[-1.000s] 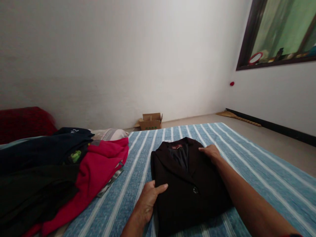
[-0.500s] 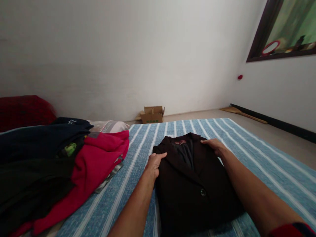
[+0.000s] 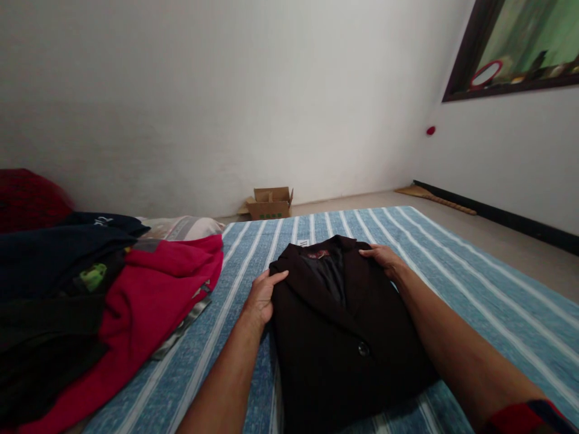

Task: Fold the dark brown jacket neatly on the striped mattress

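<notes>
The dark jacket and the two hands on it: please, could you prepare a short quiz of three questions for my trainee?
1. Which pattern has the blue bed cover: (A) dots, (B) stripes, (C) checks?
2. True or false: the left hand and the right hand both touch the dark jacket.
3. Complete: the pink garment lies nearer to the ___ hand.

Key: 1. B; 2. true; 3. left.

White wall (image 3: 280,90) at 12, dark-framed window (image 3: 525,45) at 2, beige floor (image 3: 520,248) at 3, black baseboard (image 3: 520,224) alongside. Dim light.
</notes>
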`<action>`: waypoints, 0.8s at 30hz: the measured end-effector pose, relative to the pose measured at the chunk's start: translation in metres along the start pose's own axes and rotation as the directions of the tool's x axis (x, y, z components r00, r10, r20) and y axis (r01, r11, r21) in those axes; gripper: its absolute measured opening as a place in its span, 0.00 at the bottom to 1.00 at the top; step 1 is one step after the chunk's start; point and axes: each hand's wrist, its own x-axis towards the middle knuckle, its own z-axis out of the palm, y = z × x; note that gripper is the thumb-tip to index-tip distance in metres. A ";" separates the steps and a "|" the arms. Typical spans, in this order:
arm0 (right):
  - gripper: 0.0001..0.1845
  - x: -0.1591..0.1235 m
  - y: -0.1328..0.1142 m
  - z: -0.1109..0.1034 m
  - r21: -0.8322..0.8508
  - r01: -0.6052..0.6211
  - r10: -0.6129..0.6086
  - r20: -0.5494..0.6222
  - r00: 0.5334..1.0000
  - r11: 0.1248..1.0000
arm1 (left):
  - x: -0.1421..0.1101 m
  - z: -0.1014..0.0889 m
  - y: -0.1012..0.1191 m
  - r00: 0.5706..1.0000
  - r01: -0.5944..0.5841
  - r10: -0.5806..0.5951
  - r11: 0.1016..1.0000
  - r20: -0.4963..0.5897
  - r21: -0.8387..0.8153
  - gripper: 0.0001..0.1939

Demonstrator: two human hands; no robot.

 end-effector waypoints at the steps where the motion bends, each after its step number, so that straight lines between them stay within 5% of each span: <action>1: 0.09 -0.001 0.000 0.000 0.006 0.005 -0.005 0.003 1.000 1.000 | 0.003 0.000 0.002 1.000 0.025 -0.025 1.000 0.004 -0.004 0.14; 5: 0.07 0.001 -0.001 0.000 0.005 0.005 -0.005 -0.006 1.000 1.000 | 0.015 -0.002 0.010 0.993 0.121 -0.121 0.992 0.005 0.027 0.09; 10: 0.09 0.010 0.001 -0.002 -0.024 0.029 -0.030 -0.010 1.000 0.999 | 0.025 -0.004 0.007 0.994 -0.091 0.098 0.987 -0.040 0.135 0.17; 15: 0.06 0.017 0.007 -0.004 -0.086 0.018 -0.023 -0.057 0.998 0.996 | 0.033 -0.005 0.003 0.978 -0.158 0.188 0.952 -0.091 0.262 0.21; 24: 0.08 0.015 0.010 -0.004 -0.095 0.073 -0.078 -0.050 0.996 0.993 | 0.052 -0.008 0.014 0.981 -0.127 0.155 0.969 -0.121 0.210 0.26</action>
